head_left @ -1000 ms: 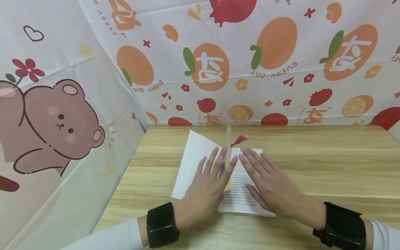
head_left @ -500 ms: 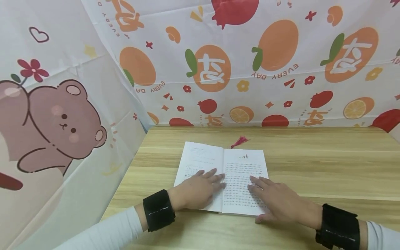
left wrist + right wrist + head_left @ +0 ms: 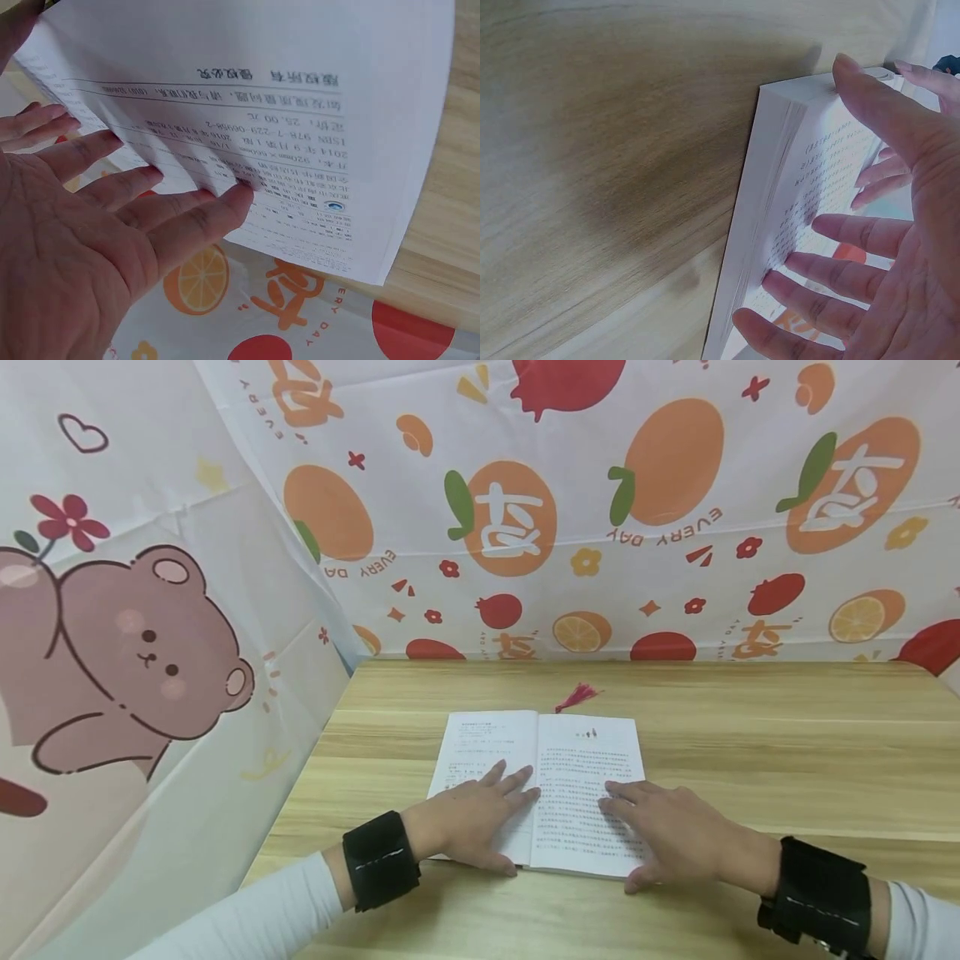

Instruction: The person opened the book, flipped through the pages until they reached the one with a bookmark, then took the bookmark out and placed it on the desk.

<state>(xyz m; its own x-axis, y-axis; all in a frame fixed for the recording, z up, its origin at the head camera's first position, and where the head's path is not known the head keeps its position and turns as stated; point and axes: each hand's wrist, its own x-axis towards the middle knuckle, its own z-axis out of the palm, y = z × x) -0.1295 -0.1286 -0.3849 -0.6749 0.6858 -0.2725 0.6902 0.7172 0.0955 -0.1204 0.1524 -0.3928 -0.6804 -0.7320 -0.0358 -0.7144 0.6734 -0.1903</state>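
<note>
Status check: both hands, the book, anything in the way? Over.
Left hand spread on left page. Right hand spread over right page's outer edge. Book lying open on table. Hands cover some print; pink tassel beyond top edge.

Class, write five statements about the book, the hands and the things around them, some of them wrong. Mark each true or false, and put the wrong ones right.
1. The book lies open on the wooden table. True.
2. The left grip is spread over the left-hand page. True.
3. The pinkish-red tassel lies at the book's near edge. False: it sticks out past the far edge.
4. The right grip is a clenched fist. False: its outstretched fingers reach onto the right-hand page.
5. Both wrists wear black bands. True.
</note>
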